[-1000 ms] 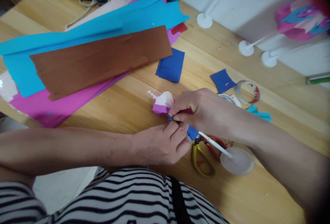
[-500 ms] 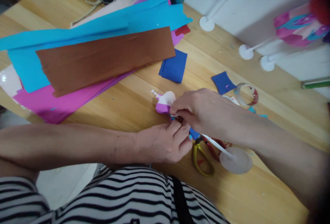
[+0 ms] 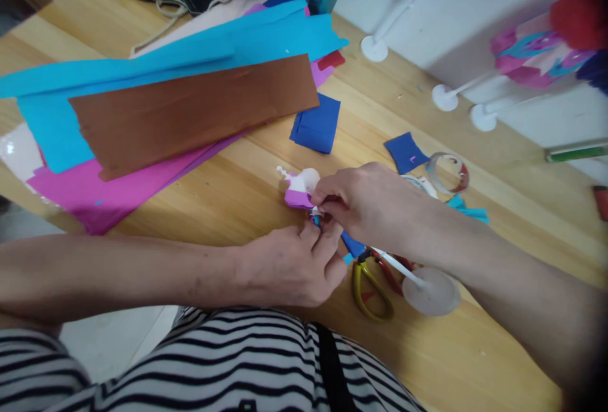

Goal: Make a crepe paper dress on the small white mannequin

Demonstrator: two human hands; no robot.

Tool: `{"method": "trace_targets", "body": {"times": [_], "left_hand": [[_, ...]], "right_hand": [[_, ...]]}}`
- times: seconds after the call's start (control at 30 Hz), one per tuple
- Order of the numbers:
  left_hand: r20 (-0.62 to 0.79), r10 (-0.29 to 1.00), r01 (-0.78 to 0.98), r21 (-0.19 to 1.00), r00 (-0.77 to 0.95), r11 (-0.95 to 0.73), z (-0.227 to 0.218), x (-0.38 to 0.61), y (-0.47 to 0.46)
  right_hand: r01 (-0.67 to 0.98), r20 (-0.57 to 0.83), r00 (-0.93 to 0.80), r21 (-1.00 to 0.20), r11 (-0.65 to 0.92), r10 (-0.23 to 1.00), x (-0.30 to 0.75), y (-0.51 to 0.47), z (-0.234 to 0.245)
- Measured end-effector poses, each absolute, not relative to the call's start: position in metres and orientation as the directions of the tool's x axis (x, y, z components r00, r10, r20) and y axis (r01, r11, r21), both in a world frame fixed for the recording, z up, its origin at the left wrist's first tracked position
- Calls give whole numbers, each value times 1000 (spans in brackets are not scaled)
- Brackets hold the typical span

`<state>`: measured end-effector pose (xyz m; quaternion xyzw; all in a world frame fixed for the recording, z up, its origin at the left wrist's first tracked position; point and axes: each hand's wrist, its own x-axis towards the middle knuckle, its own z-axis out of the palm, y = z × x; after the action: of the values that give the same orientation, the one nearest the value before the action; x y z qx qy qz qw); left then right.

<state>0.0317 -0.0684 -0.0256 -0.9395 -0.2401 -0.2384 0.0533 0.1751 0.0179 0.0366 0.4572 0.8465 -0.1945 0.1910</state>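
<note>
My left hand (image 3: 297, 266) is closed, its curled fingers around a small coloured paper piece (image 3: 314, 214) that is mostly hidden. From above, my right hand (image 3: 365, 203) pinches at the same piece, thumb and forefinger pressed together. Just beyond the fingertips is a purple-and-white piece (image 3: 299, 198) with a thin twisted white tail. A strip of blue paper (image 3: 352, 245) shows below my right hand. Beside it are scissors (image 3: 373, 295) with yellow and red handles, and a white stick on a round base (image 3: 431, 292); whether the stick joins the held piece is hidden.
Long sheets of brown paper (image 3: 199, 114), light blue paper (image 3: 266, 35) and pink paper (image 3: 114, 193) overlap at the left. Folded blue paper (image 3: 317, 126), a blue square (image 3: 406, 152) and a tape roll (image 3: 449, 173) lie beyond my hands. White stands (image 3: 374, 49) line the wall.
My left hand has shifted slightly left and down, its fingers drawing a little back from my right fingertips. The right hand keeps its pinch. The whole view has moved slightly.
</note>
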Motion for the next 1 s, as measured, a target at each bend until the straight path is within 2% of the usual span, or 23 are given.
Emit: {"method": "trace_targets", "body": {"times": [0.23, 0.5, 0.7, 0.93, 1.0], "left_hand": [[489, 430, 496, -5, 759, -868, -16, 11, -58], [584, 318, 428, -57, 747, -902, -26, 18, -38], [569, 245, 359, -94, 785, -929, -34, 16, -36], [560, 252, 371, -108, 789, -922, -40, 18, -39], [558, 260, 375, -101, 788, -921, -39, 18, -39]], "right_hand": [[840, -530, -519, -172, 515, 671, 178, 20, 39], [829, -534, -534, -178, 531, 655, 176, 21, 39], [818, -537, -547, -178, 547, 643, 178, 21, 40], [820, -533, -544, -174, 546, 648, 179, 22, 40], [814, -524, -561, -211, 541, 641, 181, 22, 43]]}}
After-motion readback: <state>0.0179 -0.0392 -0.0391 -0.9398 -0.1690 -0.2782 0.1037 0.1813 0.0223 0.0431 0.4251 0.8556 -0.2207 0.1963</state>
